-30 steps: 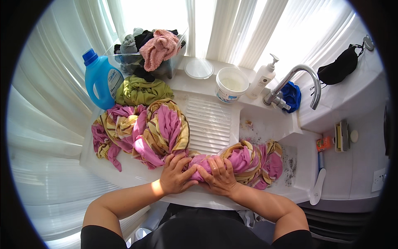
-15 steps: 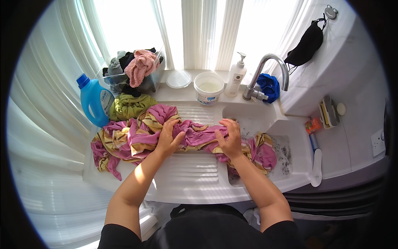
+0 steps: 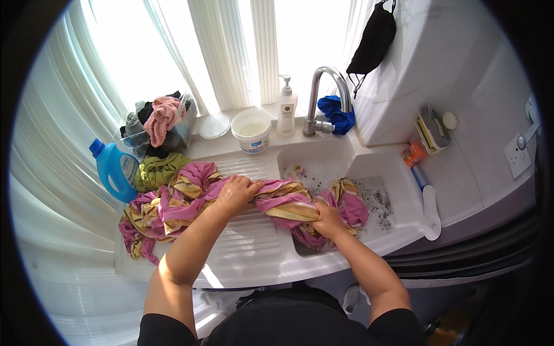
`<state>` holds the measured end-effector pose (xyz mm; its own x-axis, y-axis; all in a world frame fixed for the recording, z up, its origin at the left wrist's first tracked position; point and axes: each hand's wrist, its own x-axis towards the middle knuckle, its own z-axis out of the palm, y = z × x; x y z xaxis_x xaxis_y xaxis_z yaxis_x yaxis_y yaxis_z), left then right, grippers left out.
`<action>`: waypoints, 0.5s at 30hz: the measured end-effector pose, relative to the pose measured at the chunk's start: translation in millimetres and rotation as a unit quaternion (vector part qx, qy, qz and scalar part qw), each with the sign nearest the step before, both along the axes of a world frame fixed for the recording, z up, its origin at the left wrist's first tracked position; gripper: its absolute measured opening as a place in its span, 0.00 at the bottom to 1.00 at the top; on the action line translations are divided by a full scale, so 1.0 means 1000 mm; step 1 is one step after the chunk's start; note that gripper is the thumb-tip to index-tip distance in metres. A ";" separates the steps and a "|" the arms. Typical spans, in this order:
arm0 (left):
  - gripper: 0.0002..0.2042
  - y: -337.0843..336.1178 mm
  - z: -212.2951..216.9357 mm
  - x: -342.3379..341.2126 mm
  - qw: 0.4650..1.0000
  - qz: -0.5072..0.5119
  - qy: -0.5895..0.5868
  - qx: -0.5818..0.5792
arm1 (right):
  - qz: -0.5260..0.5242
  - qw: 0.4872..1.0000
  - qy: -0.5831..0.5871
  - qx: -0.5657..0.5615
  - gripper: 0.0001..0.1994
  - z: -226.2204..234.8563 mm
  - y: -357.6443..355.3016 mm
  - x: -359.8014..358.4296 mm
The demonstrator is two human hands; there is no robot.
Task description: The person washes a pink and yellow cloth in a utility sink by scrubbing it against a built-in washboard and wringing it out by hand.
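A long pink and yellow patterned cloth [image 3: 287, 203] lies bunched across the ribbed washboard [image 3: 236, 245], its right end drooping into the sink basin [image 3: 398, 210]. My left hand [image 3: 235, 195] is closed over the cloth near the middle of the washboard, fingers curling round its far side. Farther right, above the basin's edge, my right hand [image 3: 328, 220] grips the same cloth from the near side. Between the hands the cloth is gathered into a thick, twisted roll. Grey suds and water show in the basin beside it.
A green cloth [image 3: 160, 171] and a blue detergent bottle [image 3: 117, 173] stand left, before a clear bin [image 3: 187, 124] of clothes. Along the back are a white tub [image 3: 252, 134], a pump bottle [image 3: 286, 112] and the faucet [image 3: 314, 101]. A white-handled brush [image 3: 430, 213] lies right.
Both hands, loosely placed on the cloth before, have closed on it. My right hand has turned and moved nearer to me. The whole view has shifted and tilted somewhat.
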<state>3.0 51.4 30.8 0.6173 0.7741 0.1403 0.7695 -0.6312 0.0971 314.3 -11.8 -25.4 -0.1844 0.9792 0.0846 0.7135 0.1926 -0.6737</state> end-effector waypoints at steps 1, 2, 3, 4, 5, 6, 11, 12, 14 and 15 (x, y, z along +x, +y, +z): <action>0.33 0.003 0.013 0.003 0.996 -0.002 0.026 -0.081 | 0.013 1.000 0.000 0.029 0.14 0.013 -0.003 0.011; 0.33 0.004 0.029 0.010 0.985 -0.004 0.053 -0.165 | 0.023 0.998 -0.019 0.052 0.12 0.030 -0.003 0.021; 0.32 0.010 0.029 0.011 0.973 -0.010 0.034 -0.227 | 0.036 0.996 -0.034 0.075 0.11 0.050 0.000 0.030; 0.32 0.018 0.030 0.013 0.958 -0.021 0.015 -0.286 | 0.043 0.993 -0.051 0.100 0.09 0.070 0.003 0.039; 0.31 0.025 0.029 0.014 0.938 -0.029 -0.003 -0.346 | 0.033 0.987 -0.049 0.152 0.07 0.085 0.010 0.044; 0.28 0.029 0.036 0.018 0.914 -0.024 -0.070 -0.400 | 0.013 0.990 -0.020 0.141 0.07 0.094 0.019 0.048; 0.24 0.058 0.026 0.025 0.861 0.121 -0.154 -0.469 | -0.095 0.986 0.029 0.135 0.08 0.089 0.093 0.067; 0.24 0.062 0.026 0.029 0.860 0.148 -0.168 -0.458 | -0.126 0.985 -0.016 0.114 0.09 0.074 0.107 0.072; 0.23 0.059 0.033 0.036 0.872 0.214 -0.191 -0.397 | -0.179 0.975 -0.104 0.077 0.10 0.050 0.129 0.079; 0.23 0.052 0.041 0.033 0.894 0.218 -0.193 -0.340 | -0.182 0.973 -0.095 0.106 0.11 0.043 0.134 0.080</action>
